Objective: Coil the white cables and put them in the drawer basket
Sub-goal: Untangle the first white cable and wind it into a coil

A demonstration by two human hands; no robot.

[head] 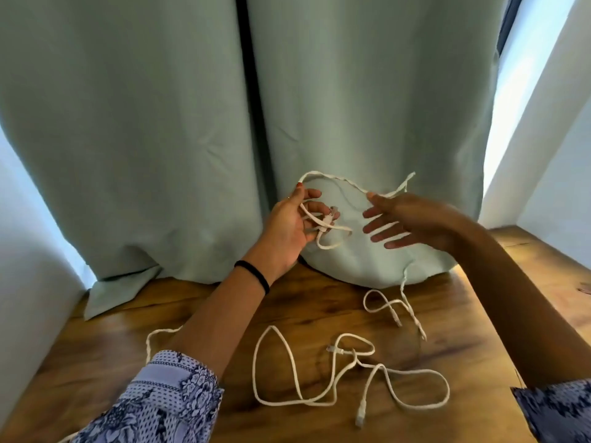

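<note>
Early stage: our left hand (287,225) grips first loops of one white cable (332,179), right hand (406,219) pinches its run at 12 o'clock, fingers spread. Other cables (351,372) loose on the table (224,302) at 5 o'clock; drawer basket not visible

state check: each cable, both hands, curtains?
held cable: partly looped, strung between both hands, not fully coiled
loose cables: uncoiled, sprawled on the wooden table
left hand: grips loops and a connector
right hand: fingers spread, thumb pinching the cable
curtains: drawn, hems resting on the table
</note>
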